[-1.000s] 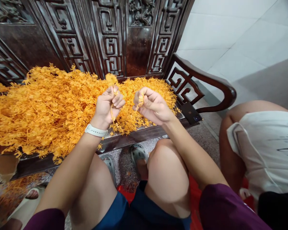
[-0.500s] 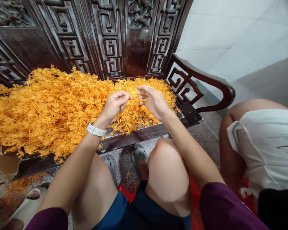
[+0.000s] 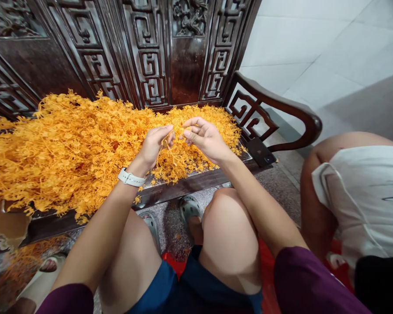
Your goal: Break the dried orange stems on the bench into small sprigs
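Note:
Over a heap of orange artificial sprigs (image 3: 85, 139), my two hands are close together but apart. My left hand (image 3: 155, 144), with a pale watch on its wrist, is closed in a pinch on a thin orange sprig (image 3: 170, 150) whose branches hang below the fingers. Facing it from the right is my right hand (image 3: 205, 137), thumb and index finger bent toward each other. Something orange shows at those fingertips, but against the orange heap I cannot make out what it is.
The heap lies on a dark carved wooden bench (image 3: 186, 187) with a curved armrest (image 3: 281, 104). A dark phone (image 3: 261, 152) rests at its right end. Torn cardboard (image 3: 6, 222) is at lower left. Another person in a white shirt (image 3: 363, 192) sits at right.
My right hand's fingers have drawn in from a loose spread to a pinch. My left hand has turned slightly, and the sprig in it now shows.

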Motion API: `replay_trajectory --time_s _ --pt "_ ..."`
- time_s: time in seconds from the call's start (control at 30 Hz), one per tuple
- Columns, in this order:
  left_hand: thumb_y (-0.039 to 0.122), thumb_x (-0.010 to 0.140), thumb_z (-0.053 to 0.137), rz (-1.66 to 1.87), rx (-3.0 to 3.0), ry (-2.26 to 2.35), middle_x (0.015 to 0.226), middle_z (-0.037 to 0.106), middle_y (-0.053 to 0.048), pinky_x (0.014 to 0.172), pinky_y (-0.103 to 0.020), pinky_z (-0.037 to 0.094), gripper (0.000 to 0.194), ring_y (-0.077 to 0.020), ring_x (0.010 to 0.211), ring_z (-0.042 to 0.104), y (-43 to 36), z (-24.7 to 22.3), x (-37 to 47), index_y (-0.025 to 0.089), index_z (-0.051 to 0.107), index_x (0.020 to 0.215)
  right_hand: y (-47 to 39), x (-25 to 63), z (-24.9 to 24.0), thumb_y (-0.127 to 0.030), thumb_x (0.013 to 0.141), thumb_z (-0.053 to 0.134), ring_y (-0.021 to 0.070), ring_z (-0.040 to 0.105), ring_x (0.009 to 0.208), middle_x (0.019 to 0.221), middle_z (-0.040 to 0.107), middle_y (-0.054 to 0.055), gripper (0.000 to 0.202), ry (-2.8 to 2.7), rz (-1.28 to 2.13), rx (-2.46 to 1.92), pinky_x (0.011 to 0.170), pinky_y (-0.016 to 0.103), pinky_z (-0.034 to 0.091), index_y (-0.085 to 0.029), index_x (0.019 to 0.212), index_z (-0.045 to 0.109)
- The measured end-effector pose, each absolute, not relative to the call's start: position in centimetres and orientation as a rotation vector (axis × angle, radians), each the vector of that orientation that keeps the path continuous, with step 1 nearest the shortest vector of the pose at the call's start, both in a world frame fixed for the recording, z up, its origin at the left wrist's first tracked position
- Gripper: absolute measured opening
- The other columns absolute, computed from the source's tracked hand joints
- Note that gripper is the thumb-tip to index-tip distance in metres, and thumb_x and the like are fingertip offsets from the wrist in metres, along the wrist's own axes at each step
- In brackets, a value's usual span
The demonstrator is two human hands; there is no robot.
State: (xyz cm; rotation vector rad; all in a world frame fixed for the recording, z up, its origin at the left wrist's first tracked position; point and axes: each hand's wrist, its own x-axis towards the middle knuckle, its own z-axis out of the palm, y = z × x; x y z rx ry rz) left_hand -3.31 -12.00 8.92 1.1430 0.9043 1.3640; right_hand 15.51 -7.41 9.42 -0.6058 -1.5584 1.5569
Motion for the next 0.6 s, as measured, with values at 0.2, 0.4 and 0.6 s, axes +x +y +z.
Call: replay_trajectory --time_s 0.2,0.4,0.6 --pt "0.057 0.094 0.071 1.299 1.241 0.963 0.070 0.062 -0.002 0.059 -0.024 0.042 0.045 -0.0094 0.062 0.053 -11.4 7.7 -3.0 0.019 0.064 0.071 -7.7 15.5 9.4 -0.043 0.089 0.086 0.0102 0.061 0.076 0.082 0.065 -0.002 0.043 -1.738 1.570 -0.518 0.070 0.025 0.047 -0.019 0.109 0.056" --pt "0.049 0.089 0.081 1.435 1.275 0.894 0.066 0.062 0.001 0.058 -0.022 0.044 0.039 -0.0081 0.059 0.056 -11.6 7.7 -2.8 0.018 0.063 0.073 -7.7 15.5 9.4 -0.038 0.091 0.084 0.0089 0.058 0.070 0.077 0.061 -0.005 0.039 -1.734 1.578 -0.462 0.065 0.023 0.046 -0.020 0.107 0.052" --pt "0.033 0.098 0.071 1.403 0.983 0.702 0.060 0.054 0.003 0.051 -0.018 0.045 0.031 -0.0056 0.051 0.052 -12.3 8.5 -1.5 0.017 0.061 0.073 -8.6 15.1 10.1 -0.035 0.091 0.084 0.0098 0.066 0.076 0.082 0.069 -0.002 0.040 -1.582 1.807 -0.344 0.065 0.021 0.048 -0.021 0.106 0.050"
